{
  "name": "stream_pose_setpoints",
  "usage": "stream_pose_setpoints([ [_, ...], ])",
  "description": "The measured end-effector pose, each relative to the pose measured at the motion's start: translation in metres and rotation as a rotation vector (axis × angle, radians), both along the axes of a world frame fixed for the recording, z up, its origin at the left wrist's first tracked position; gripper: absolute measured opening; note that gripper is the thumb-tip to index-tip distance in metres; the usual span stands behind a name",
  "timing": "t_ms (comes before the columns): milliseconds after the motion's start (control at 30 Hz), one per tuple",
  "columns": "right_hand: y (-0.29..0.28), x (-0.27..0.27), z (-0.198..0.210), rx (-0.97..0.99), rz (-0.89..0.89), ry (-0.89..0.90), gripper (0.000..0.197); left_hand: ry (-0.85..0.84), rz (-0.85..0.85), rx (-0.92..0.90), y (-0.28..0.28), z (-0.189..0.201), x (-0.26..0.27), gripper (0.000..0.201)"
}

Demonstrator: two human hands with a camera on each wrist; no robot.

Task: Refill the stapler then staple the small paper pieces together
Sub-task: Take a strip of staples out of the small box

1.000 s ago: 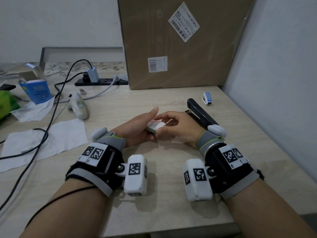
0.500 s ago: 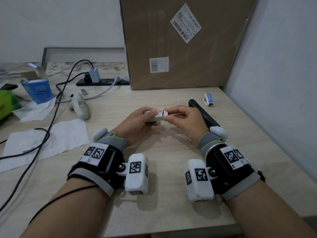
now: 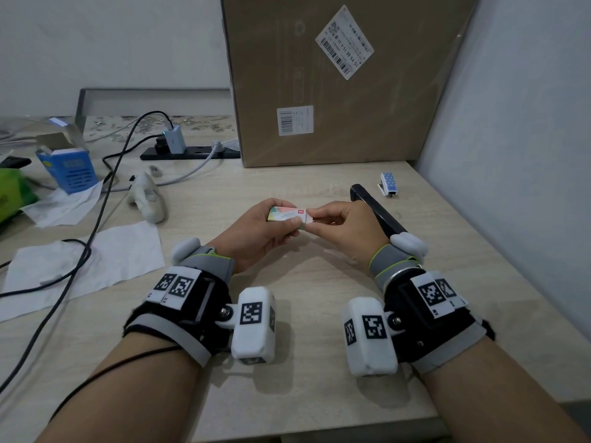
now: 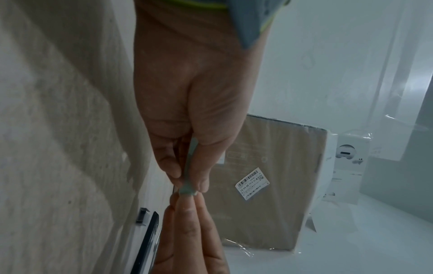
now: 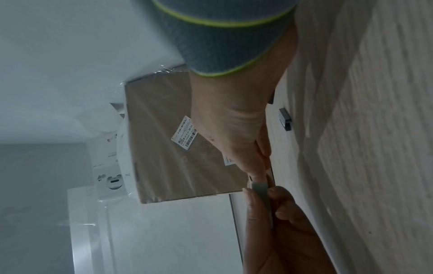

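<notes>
Refill step, opening stage: left hand (image 3: 256, 228) grips the small staple box (image 3: 285, 214) above the table (image 3: 307, 394) while right hand (image 3: 343, 230) pinches the box's white end, apparently the inner tray. Black stapler (image 3: 377, 212) lies on the table just behind the right hand, untouched. Next move likely needs the tray slid out and a staple strip pinched free; paper pieces not identifiable

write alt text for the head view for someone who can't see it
Both hands hold a small staple box above a wooden desk: left hand grips it, right hand pinches its end. A black stapler lies behind the right hand.
</notes>
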State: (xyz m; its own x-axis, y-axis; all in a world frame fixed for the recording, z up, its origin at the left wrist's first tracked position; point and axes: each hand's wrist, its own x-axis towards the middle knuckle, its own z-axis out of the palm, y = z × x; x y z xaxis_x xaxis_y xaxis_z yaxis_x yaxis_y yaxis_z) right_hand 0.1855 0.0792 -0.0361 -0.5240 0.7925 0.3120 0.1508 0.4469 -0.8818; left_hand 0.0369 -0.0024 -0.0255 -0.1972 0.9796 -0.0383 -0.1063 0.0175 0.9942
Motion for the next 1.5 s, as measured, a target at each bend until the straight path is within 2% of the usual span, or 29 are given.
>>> stream_pose_setpoints([
  [400, -0.002, 0.002, 0.005, -0.031, -0.005, 0.053, 0.03, 0.074, -0.023, -0.032, 0.0, 0.0, -0.003, 0.015],
  [500, -0.003, 0.003, 0.006, -0.047, 0.004, 0.054, 0.034, 0.039, -0.063, -0.045, 0.0, -0.001, -0.003, 0.015],
  [600, -0.004, 0.003, 0.007, -0.093, 0.065, 0.069, 0.034, -0.023, -0.14, -0.04, -0.002, 0.001, -0.001, 0.007],
  [700, -0.008, 0.003, 0.008, -0.157, 0.172, 0.047, 0.035, -0.054, -0.232, -0.072, -0.003, 0.003, 0.001, 0.034],
  [833, -0.011, 0.005, 0.01, -0.124, 0.269, -0.074, 0.039, -0.091, -0.303, -0.165, -0.004, 0.006, 0.001, 0.068],
  [933, -0.011, 0.004, 0.009, -0.129, 0.282, -0.099, 0.04, -0.075, -0.32, -0.19, -0.005, 0.007, 0.001, 0.073],
  [1100, -0.012, 0.004, 0.008, -0.15, 0.302, -0.144, 0.041, -0.089, -0.32, -0.201, -0.005, 0.007, 0.001, 0.07],
  [1200, -0.011, 0.001, 0.007, -0.131, 0.205, -0.105, 0.037, -0.135, -0.217, -0.209, -0.001, 0.005, -0.001, 0.063],
  [1267, -0.009, -0.001, 0.005, -0.134, 0.092, -0.039, 0.043, -0.196, -0.149, -0.189, 0.002, 0.003, -0.001, 0.053],
  [1333, -0.006, -0.002, 0.003, -0.137, 0.002, 0.019, 0.051, -0.227, -0.154, -0.171, 0.003, 0.002, 0.0, 0.035],
  [1400, -0.005, -0.004, 0.001, -0.136, -0.012, 0.029, 0.054, -0.207, -0.179, -0.142, 0.002, 0.002, 0.003, 0.018],
  [1500, -0.004, -0.005, -0.003, -0.113, 0.024, -0.018, 0.06, -0.173, -0.056, -0.116, 0.003, 0.001, 0.005, 0.01],
])
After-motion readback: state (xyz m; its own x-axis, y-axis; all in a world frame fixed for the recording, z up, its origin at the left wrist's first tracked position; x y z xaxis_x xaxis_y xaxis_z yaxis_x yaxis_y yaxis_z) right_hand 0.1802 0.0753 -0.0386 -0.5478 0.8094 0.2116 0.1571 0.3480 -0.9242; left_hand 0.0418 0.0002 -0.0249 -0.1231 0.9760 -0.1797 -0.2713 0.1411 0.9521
